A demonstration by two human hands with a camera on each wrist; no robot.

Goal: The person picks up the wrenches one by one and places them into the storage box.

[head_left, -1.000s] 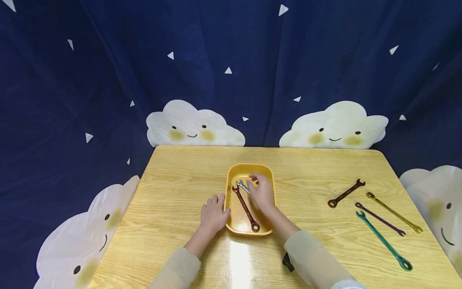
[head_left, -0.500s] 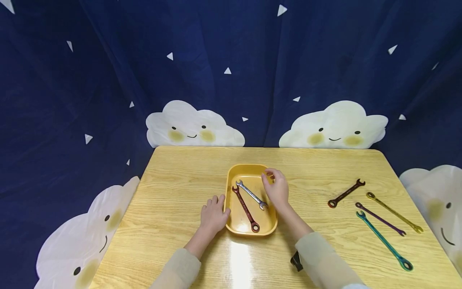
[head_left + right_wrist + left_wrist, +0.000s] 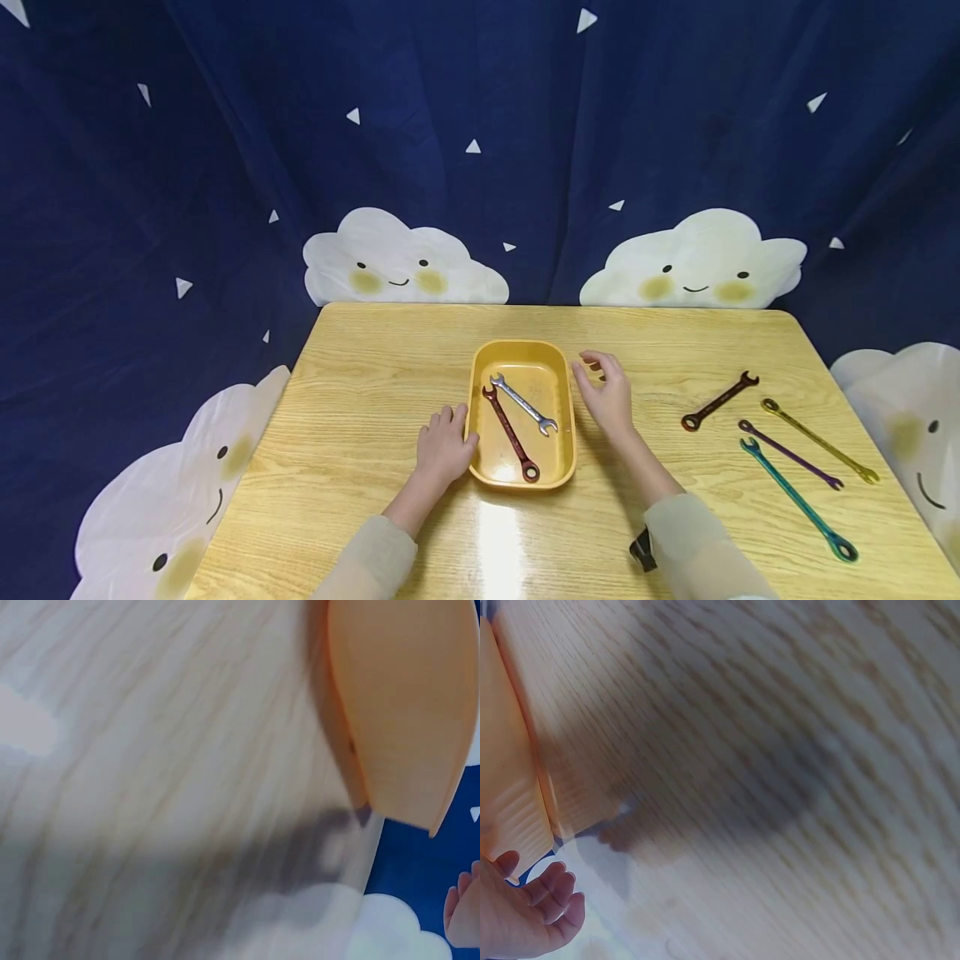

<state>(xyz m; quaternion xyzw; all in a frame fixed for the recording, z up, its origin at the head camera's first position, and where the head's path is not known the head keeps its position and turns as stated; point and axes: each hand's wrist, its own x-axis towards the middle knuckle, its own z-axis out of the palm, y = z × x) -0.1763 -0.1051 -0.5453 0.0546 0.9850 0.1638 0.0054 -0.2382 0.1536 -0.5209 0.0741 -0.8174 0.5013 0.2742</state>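
A yellow plastic bin (image 3: 525,354) stands mid-table in the head view. Inside it a silver open-end wrench (image 3: 523,405) lies beside a dark red ratcheting combination wrench (image 3: 510,433), both slanting down to the right. My left hand (image 3: 444,447) rests against the bin's left wall, its fingers relaxed. Just off the right wall, my right hand (image 3: 609,400) hovers with bent, spread fingers and holds nothing. In the left wrist view the left hand (image 3: 525,919) shows at the lower left corner, next to the bin wall (image 3: 510,750).
On the right of the wooden table (image 3: 360,375) lie a dark brown wrench (image 3: 718,402), a gold wrench (image 3: 817,440), a purple wrench (image 3: 789,454) and a longer teal wrench (image 3: 797,498). A dark blue curtain (image 3: 450,100) with clouds hangs behind.
My right hand has let go of the silver wrench in the bin and moved right, out past the bin's right wall. The left hand has stayed put.
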